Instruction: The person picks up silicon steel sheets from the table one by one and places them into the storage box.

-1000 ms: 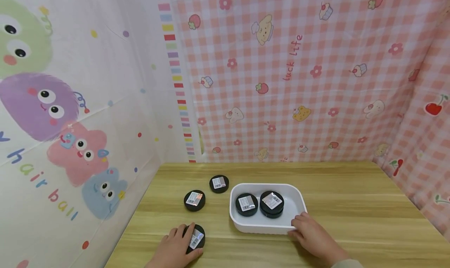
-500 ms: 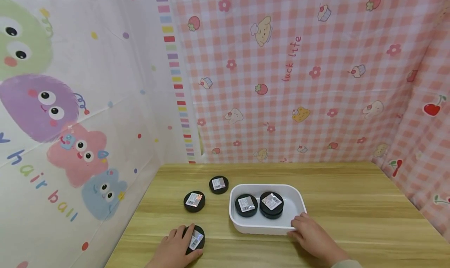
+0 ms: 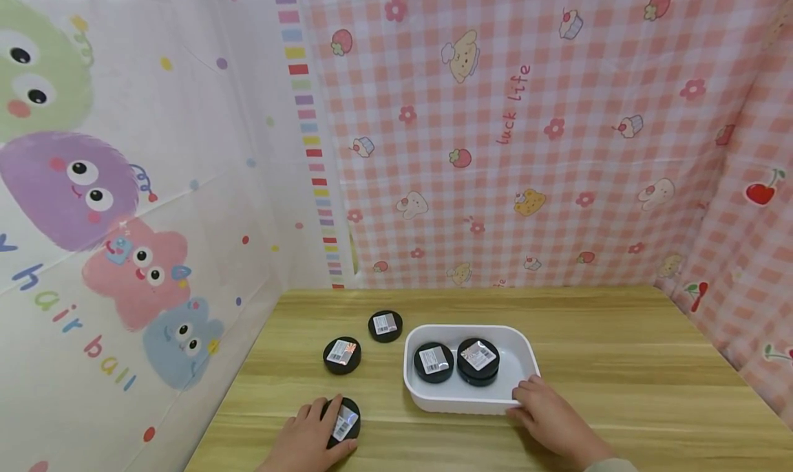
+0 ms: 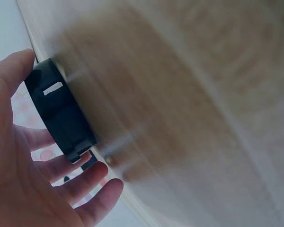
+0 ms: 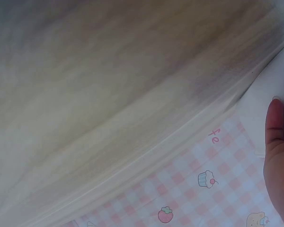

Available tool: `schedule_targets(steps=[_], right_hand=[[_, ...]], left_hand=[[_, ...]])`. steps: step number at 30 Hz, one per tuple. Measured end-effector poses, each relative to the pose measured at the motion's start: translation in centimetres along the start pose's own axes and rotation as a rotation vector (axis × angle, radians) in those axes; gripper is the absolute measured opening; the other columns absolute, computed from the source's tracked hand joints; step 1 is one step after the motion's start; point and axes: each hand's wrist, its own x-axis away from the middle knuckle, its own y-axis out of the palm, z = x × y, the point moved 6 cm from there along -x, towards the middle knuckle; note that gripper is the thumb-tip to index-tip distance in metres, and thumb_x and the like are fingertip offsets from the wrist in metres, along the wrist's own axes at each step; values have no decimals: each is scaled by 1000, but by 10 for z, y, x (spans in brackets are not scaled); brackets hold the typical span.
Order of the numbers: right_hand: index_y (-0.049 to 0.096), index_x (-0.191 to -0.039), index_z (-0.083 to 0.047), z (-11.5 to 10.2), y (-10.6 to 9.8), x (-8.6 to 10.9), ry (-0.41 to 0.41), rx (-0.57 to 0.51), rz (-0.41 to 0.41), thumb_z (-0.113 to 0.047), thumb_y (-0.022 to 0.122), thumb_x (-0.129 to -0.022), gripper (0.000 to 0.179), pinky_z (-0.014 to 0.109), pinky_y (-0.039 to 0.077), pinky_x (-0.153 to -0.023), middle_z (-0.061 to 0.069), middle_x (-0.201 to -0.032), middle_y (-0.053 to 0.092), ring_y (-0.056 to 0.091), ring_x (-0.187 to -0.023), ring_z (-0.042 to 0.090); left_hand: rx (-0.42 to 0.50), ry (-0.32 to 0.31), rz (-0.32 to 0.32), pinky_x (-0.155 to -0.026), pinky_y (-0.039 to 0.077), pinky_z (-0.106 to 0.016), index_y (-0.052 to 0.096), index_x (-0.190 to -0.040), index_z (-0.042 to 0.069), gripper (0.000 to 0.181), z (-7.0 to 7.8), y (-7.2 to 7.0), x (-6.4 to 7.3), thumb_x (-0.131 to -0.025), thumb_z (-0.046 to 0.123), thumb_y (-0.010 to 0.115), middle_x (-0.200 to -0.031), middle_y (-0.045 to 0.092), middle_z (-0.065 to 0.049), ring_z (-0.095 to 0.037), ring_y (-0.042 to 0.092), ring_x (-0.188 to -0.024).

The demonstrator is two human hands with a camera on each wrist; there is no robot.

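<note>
Sticker with a barcode is seen on the black disc in the left hand; fine print is too small to be read. "luck life" is read on the pink checked cloth, "hair ball" on the white cloth; only "fe" is caught by the right wrist view.

Left grip is narrow: the held disc is kept between thumb and fingers, at the near left of the counter. A pale slot in its side is shown by the left wrist view only. The white tray is gripped at its near right corner by the right hand; its thumb is shown against the outer wall in the right wrist view. A single disc and a stacked pair are contained in the tray, seen from the head only. A loose disc and a farther disc are seen on the counter, left of the tray.
</note>
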Motion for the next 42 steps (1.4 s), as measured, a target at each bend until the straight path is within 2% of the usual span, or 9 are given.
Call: schedule_targets(steps=[7,21,32,42], right_hand=[[55,-73,-22,-1,2,-2,-18,3,20,-19,83,-79,29,25,41,-64,-16,-73,48,44,-75,6],[54,-73,-22,1,3,1,-14,10,9,-20,82,-79,28,25,41,-64,-16,-72,48,43,-74,6],[55,-74,-23,3,3,1,10,5,-12,-20,81,-81,27,26,43,-66,-16,-74,51,44,-76,6],[55,-74,-23,2,1,1,-2,3,-2,-20,82,-80,27,26,42,-66,-17,-75,51,44,-76,6]], left_hand=[[11,-7,-5,-95,46,-62,47,-148,8,93,-8,4,-5,-84,75,61,-135,55,-18,-40,55,-120],[44,26,-4,-93,49,-57,50,-144,2,96,-7,4,-10,-82,73,65,-129,57,-19,-35,57,-114],[151,13,-39,-98,49,-58,48,-143,-2,97,-1,3,-13,-83,72,66,-135,53,-23,-35,54,-118],[182,-1,-56,-101,48,-57,45,-146,-1,100,7,1,-22,-83,73,65,-140,50,-23,-32,53,-118]])
